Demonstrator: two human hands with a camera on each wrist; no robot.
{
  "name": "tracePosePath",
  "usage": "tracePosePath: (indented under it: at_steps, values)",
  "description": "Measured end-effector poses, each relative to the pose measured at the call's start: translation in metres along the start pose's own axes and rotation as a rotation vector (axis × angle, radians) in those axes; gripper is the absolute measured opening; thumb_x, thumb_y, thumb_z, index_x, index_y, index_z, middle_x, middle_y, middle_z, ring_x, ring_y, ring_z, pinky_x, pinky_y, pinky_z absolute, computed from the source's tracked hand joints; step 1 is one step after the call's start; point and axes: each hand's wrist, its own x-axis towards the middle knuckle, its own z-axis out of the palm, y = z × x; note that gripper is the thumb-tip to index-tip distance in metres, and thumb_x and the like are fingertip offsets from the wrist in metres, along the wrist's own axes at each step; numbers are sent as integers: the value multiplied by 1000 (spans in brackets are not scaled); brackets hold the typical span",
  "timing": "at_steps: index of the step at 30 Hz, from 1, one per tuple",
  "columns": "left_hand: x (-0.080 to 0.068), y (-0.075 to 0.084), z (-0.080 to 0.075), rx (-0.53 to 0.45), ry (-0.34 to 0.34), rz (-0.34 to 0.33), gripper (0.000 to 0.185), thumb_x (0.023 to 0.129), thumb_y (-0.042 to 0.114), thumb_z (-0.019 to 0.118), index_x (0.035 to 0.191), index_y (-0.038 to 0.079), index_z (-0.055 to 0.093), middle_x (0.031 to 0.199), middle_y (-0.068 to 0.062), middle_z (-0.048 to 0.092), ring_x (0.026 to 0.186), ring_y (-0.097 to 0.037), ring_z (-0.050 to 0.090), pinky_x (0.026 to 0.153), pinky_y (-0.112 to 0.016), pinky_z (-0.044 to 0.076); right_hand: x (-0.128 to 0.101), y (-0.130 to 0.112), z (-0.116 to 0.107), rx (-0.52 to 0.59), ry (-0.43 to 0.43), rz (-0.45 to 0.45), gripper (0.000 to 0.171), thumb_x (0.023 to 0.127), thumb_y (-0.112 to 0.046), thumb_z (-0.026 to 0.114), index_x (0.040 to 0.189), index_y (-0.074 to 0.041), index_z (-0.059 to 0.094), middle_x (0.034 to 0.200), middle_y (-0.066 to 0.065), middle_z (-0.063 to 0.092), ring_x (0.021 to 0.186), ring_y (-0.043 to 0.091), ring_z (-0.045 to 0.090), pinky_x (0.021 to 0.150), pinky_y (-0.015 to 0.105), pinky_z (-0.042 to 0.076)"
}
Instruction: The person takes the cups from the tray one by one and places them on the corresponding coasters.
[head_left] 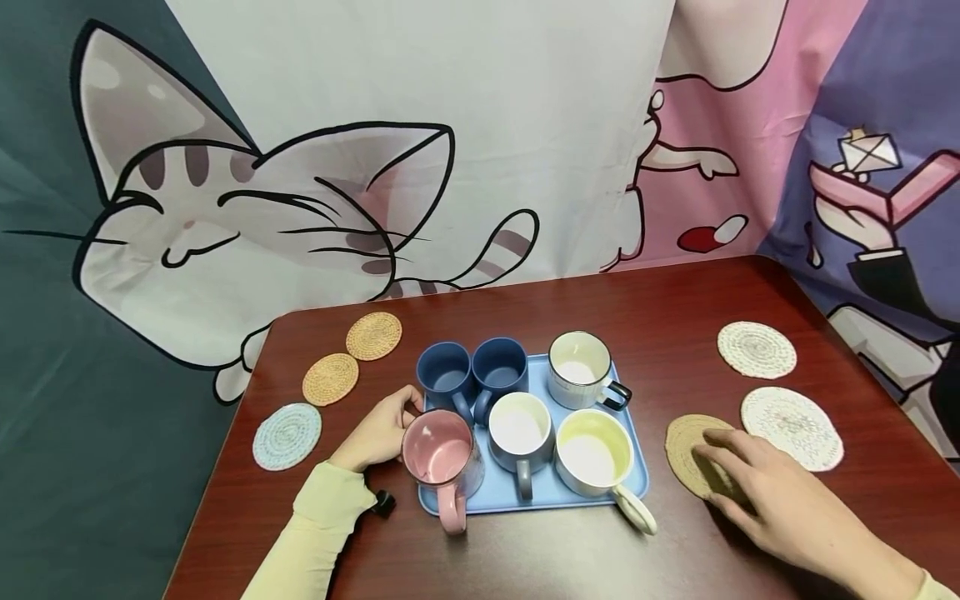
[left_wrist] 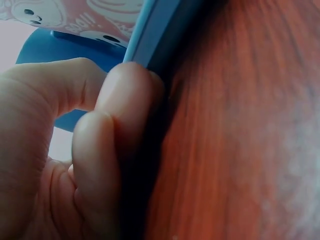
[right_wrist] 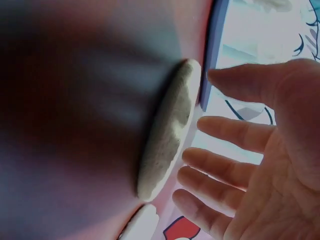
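Note:
A blue tray (head_left: pixel 540 502) holds several mugs: a pink mug (head_left: pixel 438 457) at the front left, two dark blue mugs (head_left: pixel 446 375) behind it, and white-lined ones to the right. My left hand (head_left: pixel 386 427) grips the tray's left edge beside the pink mug. In the left wrist view its fingers (left_wrist: pixel 100 140) curl against the tray rim (left_wrist: pixel 155 30). My right hand (head_left: pixel 738 467) lies open over a tan woven coaster (head_left: pixel 686 446) right of the tray. The right wrist view shows spread fingers (right_wrist: pixel 225 135) close to that coaster (right_wrist: pixel 167 135).
Two white coasters (head_left: pixel 791 427) (head_left: pixel 756 349) lie to the right of the tan one. On the left lie two tan coasters (head_left: pixel 373 335) (head_left: pixel 330 379) and a light blue coaster (head_left: pixel 287 436). A cartoon-print cloth hangs behind the dark red table (head_left: pixel 660 300).

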Motion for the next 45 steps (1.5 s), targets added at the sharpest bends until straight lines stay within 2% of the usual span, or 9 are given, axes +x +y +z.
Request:
tracePosePath:
  at_steps: [3, 6, 9, 12, 26, 30, 32, 34, 45]
  values:
    - [-3, -1, -3, 5, 13, -4, 37, 92, 15, 77, 111, 2, 48, 60, -4, 63, 41, -9, 51, 44, -26, 46, -8, -3, 3, 12, -1, -21, 52, 89, -50, 77, 125, -12, 71, 133, 9, 63, 114, 26, 63, 113, 14, 25]
    - [-5, -2, -5, 13, 29, -4, 41, 90, 17, 79, 112, 1, 48, 61, -5, 64, 44, -9, 53, 46, -26, 46, -10, -5, 7, 13, 22, -37, 60, 103, -62, 45, 122, -12, 72, 129, 11, 63, 112, 27, 63, 115, 6, 10]
    - [-5, -2, -6, 21, 42, 1, 42, 89, 17, 80, 113, 2, 48, 61, -4, 65, 46, -9, 53, 47, -25, 45, -9, -8, 10, -25, 58, -38, 71, 105, -58, 21, 118, -13, 74, 123, 10, 64, 106, 25, 65, 109, 16, 30]
    - [-5, -1, -6, 30, 46, 6, 41, 90, 17, 79, 113, 2, 48, 61, -3, 64, 47, -9, 54, 49, -24, 44, -7, -9, 13, -51, 92, -34, 69, 108, -54, 18, 115, -14, 74, 119, 8, 65, 101, 24, 67, 91, 31, 43]
    - [-1, 1, -1, 61, 56, 22, 40, 90, 20, 79, 112, 3, 50, 60, -1, 62, 51, -9, 55, 53, -23, 43, 16, 8, 14, -23, 89, -58, 72, 106, -54, 18, 111, -11, 76, 114, 8, 65, 86, 24, 67, 71, 46, 56]
    - [-1, 0, 0, 65, 63, 15, 38, 90, 19, 79, 112, 4, 51, 61, -1, 62, 52, -9, 56, 54, -22, 43, 23, 12, 15, -25, 59, -57, 31, 94, -34, 72, 113, -9, 75, 114, 10, 64, 82, 24, 65, 68, 45, 56]
    - [-1, 0, 1, 60, 62, 18, 37, 90, 17, 78, 112, 4, 51, 60, -1, 61, 52, -9, 56, 53, -23, 43, 27, 14, 16, -30, 44, -48, 41, 74, -17, 86, 113, -9, 75, 114, 10, 64, 81, 23, 64, 67, 44, 55]
    - [-1, 0, 1, 57, 61, 19, 37, 90, 16, 78, 112, 5, 51, 60, 0, 62, 52, -8, 56, 53, -23, 43, 32, 16, 18, -38, 35, -37, 53, 62, -8, 90, 113, -9, 74, 113, 10, 64, 81, 24, 64, 66, 44, 55]
    - [-1, -1, 2, 51, 65, 28, 37, 90, 17, 78, 111, 4, 50, 60, 0, 61, 51, -8, 54, 51, -22, 42, 71, 36, 29, -23, 38, -32, 49, 68, -4, 90, 114, -6, 74, 111, 15, 65, 85, 31, 65, 71, 49, 56]
